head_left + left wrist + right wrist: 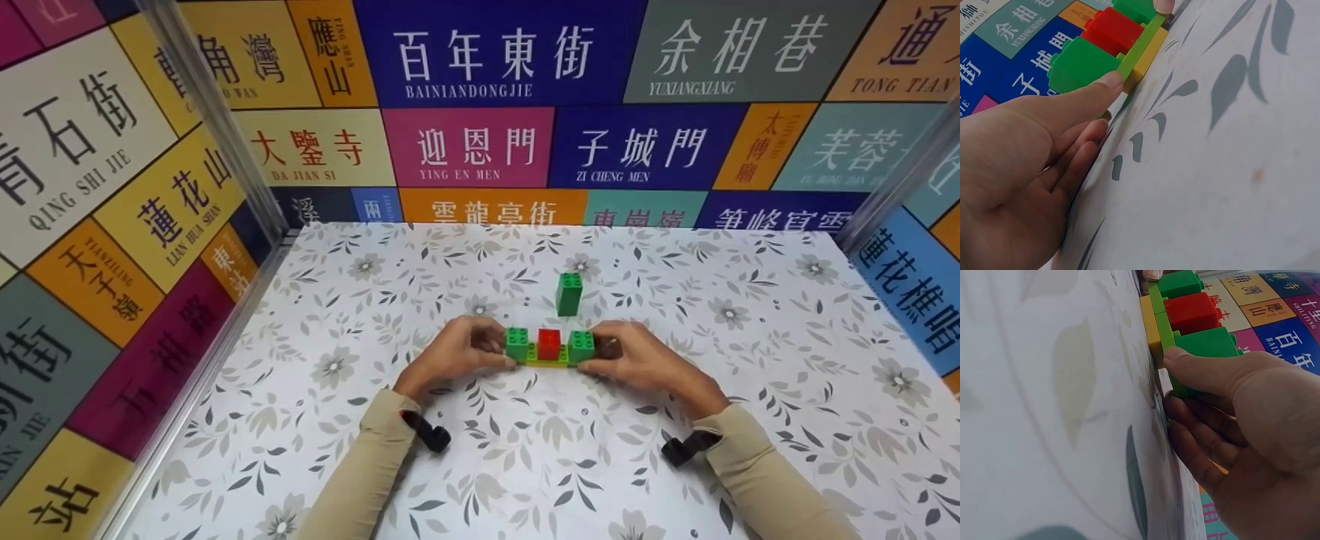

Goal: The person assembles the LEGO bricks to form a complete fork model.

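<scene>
A toy building-brick model stands on the table between both hands. Its red brick (pixel 549 345) sits mid-row, with a green brick (pixel 517 346) on the left end and another green brick (pixel 581 344) on the right. Under them runs a lime layer (pixel 1163 329), which rests on a yellow brick (pixel 1151 323). My left hand (pixel 459 351) pinches the left end, its thumb (pixel 1111 80) against the lime edge below the green brick. At the right end, my right hand (pixel 636 357) grips likewise, thumb in front and fingers partly hidden behind.
Behind the model, a tall green brick stack (pixel 569 295) stands upright on the table. White cloth with grey leaves and flowers (pixel 330 367) covers the tabletop. Panels with coloured street-name signs (pixel 472 146) rise at the back and both sides.
</scene>
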Demonstrator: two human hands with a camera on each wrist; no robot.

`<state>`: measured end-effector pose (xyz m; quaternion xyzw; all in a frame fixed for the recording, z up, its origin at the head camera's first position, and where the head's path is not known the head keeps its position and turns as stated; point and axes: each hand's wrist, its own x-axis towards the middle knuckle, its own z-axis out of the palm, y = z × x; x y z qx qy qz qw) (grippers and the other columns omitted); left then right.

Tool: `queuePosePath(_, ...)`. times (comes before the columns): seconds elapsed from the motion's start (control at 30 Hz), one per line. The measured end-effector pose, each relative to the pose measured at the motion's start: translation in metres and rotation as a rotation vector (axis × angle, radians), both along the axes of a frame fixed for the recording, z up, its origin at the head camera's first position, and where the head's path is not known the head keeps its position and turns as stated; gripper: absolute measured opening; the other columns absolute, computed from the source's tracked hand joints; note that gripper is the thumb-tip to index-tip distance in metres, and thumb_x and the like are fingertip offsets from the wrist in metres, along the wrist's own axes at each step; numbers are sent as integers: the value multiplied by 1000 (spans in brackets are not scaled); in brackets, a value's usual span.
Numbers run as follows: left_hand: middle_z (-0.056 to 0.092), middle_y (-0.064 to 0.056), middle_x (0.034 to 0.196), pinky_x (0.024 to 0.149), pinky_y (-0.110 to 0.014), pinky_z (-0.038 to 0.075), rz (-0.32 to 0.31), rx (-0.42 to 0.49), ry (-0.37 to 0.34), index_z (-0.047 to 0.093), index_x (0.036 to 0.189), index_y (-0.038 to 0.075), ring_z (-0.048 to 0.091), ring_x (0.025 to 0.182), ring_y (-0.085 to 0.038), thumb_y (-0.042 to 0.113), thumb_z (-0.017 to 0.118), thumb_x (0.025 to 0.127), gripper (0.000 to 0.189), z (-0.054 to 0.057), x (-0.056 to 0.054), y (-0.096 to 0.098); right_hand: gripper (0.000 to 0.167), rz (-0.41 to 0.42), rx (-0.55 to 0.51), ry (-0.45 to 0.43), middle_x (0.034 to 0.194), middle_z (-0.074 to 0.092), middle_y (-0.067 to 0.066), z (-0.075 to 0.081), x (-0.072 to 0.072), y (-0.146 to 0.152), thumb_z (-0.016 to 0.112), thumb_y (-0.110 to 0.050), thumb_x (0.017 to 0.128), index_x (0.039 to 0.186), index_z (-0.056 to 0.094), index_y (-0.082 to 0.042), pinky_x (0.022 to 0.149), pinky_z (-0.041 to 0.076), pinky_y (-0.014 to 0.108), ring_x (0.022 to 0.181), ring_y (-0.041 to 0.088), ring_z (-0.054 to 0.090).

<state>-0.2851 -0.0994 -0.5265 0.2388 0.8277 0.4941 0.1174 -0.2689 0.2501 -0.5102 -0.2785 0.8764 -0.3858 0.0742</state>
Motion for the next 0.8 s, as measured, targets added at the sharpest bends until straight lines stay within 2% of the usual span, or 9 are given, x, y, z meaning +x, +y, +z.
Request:
queuePosePath(0.17, 78, 0, 102, 83, -27, 61, -11, 14, 14, 80, 111, 23, 72, 92, -14, 26, 96, 84, 31, -1, 0, 0, 27, 27, 1, 32, 104, 78, -1, 0, 0, 0, 90, -21, 91, 115, 79, -16, 83, 59, 26, 91, 13, 70)
queuePosePath(0.33, 77, 2, 104, 86, -29, 60, -6, 13, 8, 79, 113, 26, 72, 94, -15, 28, 96, 84, 34, -2, -1, -2, 27, 25, 12, 43, 104, 78, -3, 2, 1, -1, 90, -22, 91, 115, 79, -18, 82, 59, 27, 90, 12, 69)
queuePosePath(0.57, 77, 4, 109, 92, -31, 61, -38, -13, 22, 79, 117, 27, 72, 100, -14, 34, 95, 84, 37, -2, -4, -5, 29, 29, 9, 30, 106, 79, -3, 2, 0, -1, 90, -23, 91, 117, 79, -19, 84, 60, 28, 93, 15, 71)
queuePosePath(0.67, 78, 4, 111, 95, -32, 61, -47, 5, 23, 79, 120, 26, 73, 102, -15, 40, 90, 90, 36, -2, -6, -7, 32, 24, 5, 23, 110, 79, -4, 2, -1, 1, 90, -24, 91, 121, 79, -20, 88, 60, 31, 96, 17, 72)
queuePosePath(0.8, 79, -1, 113, 97, -35, 60, -44, 62, -7, 78, 125, 21, 74, 105, -18, 45, 74, 103, 32, -2, -8, -8, 36, 18, -23, -3, 116, 80, -3, 1, 0, 3, 90, -25, 91, 125, 79, -20, 92, 63, 35, 101, 19, 74)
